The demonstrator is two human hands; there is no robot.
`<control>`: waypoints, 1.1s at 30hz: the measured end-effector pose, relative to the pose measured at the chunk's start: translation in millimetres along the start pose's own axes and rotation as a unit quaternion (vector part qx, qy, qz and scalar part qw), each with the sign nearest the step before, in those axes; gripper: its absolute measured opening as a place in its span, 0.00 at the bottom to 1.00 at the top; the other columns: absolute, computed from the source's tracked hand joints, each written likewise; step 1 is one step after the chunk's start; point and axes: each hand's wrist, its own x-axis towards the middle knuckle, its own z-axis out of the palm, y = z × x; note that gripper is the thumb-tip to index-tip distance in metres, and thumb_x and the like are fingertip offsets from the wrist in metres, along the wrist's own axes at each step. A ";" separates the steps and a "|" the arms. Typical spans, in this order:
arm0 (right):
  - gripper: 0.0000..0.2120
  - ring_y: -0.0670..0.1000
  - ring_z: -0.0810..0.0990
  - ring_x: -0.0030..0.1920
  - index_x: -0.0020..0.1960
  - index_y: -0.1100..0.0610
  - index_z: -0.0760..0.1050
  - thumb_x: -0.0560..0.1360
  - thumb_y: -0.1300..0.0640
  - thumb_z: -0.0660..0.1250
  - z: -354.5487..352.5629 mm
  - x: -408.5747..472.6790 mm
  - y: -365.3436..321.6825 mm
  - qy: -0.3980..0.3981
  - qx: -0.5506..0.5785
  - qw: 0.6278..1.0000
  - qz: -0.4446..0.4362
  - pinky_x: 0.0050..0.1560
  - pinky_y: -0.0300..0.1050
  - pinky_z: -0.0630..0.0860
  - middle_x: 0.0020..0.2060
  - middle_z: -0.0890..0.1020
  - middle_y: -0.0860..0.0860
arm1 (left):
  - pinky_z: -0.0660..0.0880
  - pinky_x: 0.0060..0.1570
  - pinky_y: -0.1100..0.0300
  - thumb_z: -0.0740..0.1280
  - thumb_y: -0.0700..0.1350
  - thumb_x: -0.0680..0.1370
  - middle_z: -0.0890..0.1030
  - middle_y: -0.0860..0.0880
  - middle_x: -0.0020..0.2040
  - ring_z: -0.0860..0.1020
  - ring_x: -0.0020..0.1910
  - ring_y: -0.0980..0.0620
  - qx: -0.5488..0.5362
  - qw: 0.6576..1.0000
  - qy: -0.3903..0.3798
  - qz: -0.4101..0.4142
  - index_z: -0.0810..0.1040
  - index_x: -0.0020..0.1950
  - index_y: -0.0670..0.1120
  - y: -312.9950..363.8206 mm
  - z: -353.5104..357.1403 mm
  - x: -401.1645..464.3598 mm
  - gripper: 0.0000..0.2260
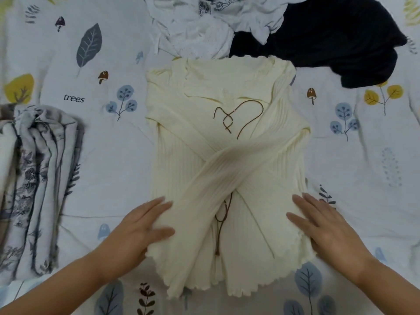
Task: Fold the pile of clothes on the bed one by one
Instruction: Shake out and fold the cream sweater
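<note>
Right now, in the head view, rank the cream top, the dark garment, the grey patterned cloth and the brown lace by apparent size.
1. cream top
2. dark garment, cut by the frame's top edge
3. grey patterned cloth, cut by the left edge; close to the dark garment, unsure
4. brown lace

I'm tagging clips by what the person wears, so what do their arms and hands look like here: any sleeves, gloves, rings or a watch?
Both forearms are bare as far as the frame shows them, with no sleeve in view. The left hand and the right hand wear no gloves, and no ring, watch or bracelet shows on either. Nails look short and unpainted, though the picture is a little soft.
</note>
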 end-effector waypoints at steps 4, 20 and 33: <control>0.20 0.53 0.74 0.63 0.50 0.54 0.82 0.62 0.71 0.68 -17.9 20.1 -7.7 0.053 0.123 0.991 0.018 0.59 0.53 0.73 0.55 0.82 0.53 | 0.63 0.67 0.63 0.68 0.54 0.69 0.76 0.55 0.63 0.66 0.69 0.54 -0.185 0.979 0.054 -0.062 0.79 0.48 0.62 3.3 -20.2 18.8 0.08; 0.10 0.50 0.75 0.38 0.42 0.56 0.72 0.72 0.52 0.70 -88.4 153.9 12.4 0.027 0.447 0.829 0.335 0.33 0.42 0.67 0.37 0.77 0.50 | 0.76 0.45 0.57 0.73 0.42 0.71 0.81 0.48 0.51 0.80 0.47 0.50 -0.490 0.725 0.188 -0.446 0.75 0.55 0.48 -34.8 -92.5 148.0 0.15; 0.10 0.48 0.82 0.45 0.49 0.46 0.77 0.77 0.61 0.64 -144.0 206.7 65.8 0.229 0.565 0.751 0.253 0.46 0.45 0.80 0.45 0.83 0.48 | 0.79 0.45 0.63 0.61 0.36 0.79 0.84 0.52 0.47 0.82 0.45 0.57 -0.582 0.665 0.350 -0.312 0.77 0.56 0.44 -88.6 -179.0 206.9 0.10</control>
